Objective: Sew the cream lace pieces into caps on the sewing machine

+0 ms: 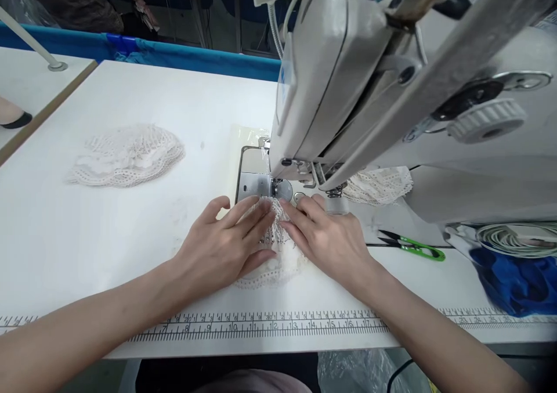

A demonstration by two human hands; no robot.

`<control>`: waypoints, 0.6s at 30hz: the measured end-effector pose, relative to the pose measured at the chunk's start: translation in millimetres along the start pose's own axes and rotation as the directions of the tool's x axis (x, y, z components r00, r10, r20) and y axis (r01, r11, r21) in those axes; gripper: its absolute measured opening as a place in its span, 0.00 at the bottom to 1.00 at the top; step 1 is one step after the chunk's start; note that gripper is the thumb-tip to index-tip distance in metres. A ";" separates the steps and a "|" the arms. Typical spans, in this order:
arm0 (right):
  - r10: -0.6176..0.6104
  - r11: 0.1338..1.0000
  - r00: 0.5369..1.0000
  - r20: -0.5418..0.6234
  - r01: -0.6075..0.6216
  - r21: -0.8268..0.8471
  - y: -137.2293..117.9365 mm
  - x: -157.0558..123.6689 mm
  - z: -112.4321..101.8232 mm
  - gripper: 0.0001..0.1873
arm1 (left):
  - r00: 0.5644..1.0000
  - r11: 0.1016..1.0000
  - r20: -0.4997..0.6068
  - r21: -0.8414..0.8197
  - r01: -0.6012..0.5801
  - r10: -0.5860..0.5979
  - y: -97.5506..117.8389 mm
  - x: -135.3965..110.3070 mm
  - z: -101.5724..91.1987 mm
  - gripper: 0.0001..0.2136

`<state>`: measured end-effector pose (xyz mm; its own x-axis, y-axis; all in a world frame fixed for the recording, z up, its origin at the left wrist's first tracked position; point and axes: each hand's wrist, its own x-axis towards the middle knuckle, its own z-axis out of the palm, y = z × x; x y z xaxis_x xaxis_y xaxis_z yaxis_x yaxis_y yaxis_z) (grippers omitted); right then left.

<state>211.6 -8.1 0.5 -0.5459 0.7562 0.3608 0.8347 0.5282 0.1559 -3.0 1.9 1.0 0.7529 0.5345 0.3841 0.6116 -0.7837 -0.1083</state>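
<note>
A piece of white lace fabric lies gathered in front of the sewing machine's needle area, its scalloped edge toward me. My left hand rests on its left side, fingers stretched out flat and thumb apart. On the right, my right hand has its fingers bent, with thumb and forefinger closed on the lace. The fabric's far end meets the presser foot above the metal needle plate. Fingers cover part of the lace.
More white lace lies as a pile at the left and a piece behind the right hand. Green thread snips lie to the right, near blue cloth. A ruler strip runs along the front edge.
</note>
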 end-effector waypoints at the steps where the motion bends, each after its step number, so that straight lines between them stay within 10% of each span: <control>1: -0.002 1.000 1.000 0.000 0.002 -0.006 0.8 0.1 0.5 0.17 | 1.000 1.000 0.000 0.006 0.006 -0.006 0.7 0.1 -0.5 0.19; 18: 0.059 0.998 0.998 0.038 -0.058 -0.038 5.6 5.4 2.0 0.17 | 0.999 0.998 -0.004 -0.019 0.054 -0.054 -2.6 7.4 6.3 0.20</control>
<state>213.2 -0.3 1.5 -0.4976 0.8003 0.3346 0.8671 0.4684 0.1694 2.5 9.9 -1.7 0.7175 0.5748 0.3934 0.6468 -0.7594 -0.0703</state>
